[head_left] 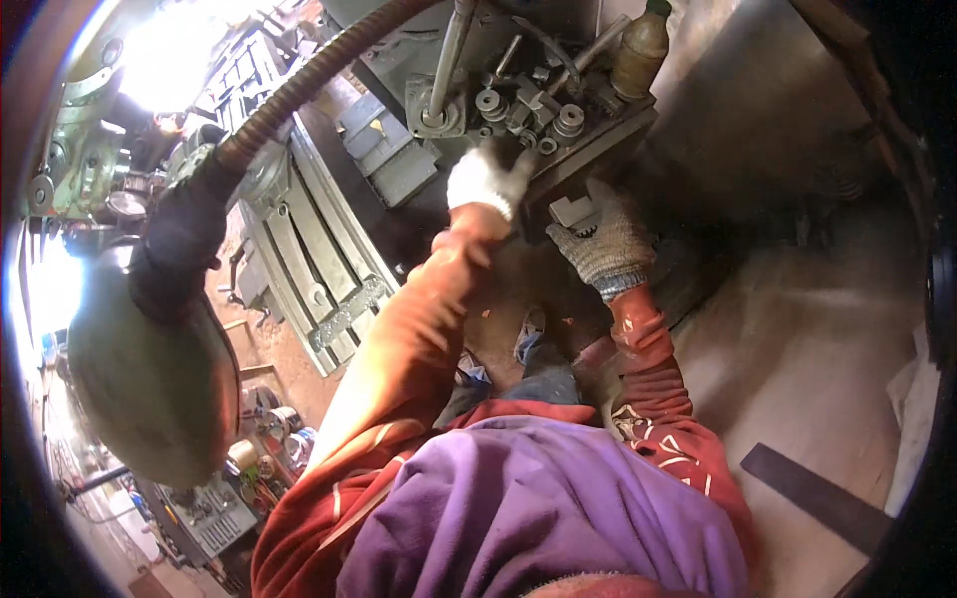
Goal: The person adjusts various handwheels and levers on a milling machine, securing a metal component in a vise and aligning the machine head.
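My left hand (485, 183), in a bright white knit glove, reaches to the near left corner of a shelf (598, 149) crowded with metal parts. Its thumb stands apart from the fingers, and nothing shows between them; the fingertips are partly lost in shadow. Lower and to the right, my right hand (610, 244) wears a greyish knit glove. Between its thumb and fingers is a pale metal block (573, 212) with a stepped edge. On the shelf beyond my left hand lie round collars (568, 121), a nut (547, 146) and other small parts.
A bottle (641, 50) with a dark green cap stands at the shelf's back right. Left are a slotted machine table (309, 249) with long flat wrenches, grey trays (389, 149), and a large lamp (150, 369) on a flexible arm. A dark flat bar (817, 498) lies lower right.
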A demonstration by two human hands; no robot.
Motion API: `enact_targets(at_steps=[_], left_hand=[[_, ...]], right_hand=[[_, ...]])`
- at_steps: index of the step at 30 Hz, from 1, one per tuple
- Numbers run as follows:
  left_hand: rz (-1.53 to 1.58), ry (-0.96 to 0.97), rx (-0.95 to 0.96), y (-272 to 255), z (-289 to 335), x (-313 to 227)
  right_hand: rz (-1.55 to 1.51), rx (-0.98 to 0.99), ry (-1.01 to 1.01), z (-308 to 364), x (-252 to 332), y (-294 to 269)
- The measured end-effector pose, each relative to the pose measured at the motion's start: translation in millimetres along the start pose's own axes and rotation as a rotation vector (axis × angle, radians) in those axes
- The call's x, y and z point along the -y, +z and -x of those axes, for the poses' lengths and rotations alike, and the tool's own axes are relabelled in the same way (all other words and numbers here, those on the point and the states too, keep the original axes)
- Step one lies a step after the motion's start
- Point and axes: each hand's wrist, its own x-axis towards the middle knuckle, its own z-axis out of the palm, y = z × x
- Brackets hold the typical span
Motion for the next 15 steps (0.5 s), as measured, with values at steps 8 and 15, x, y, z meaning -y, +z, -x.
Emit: enact_targets(at_steps=[8,15], left_hand=[[-0.017,0.047,-0.046,27,-19,12],[0.604,-0.189,-0.108,14,14,49]], right_hand=[[0.079,0.085,0.006,-7,3,-17],[-0.14,0.062,-0.132,-14,8,-7]])
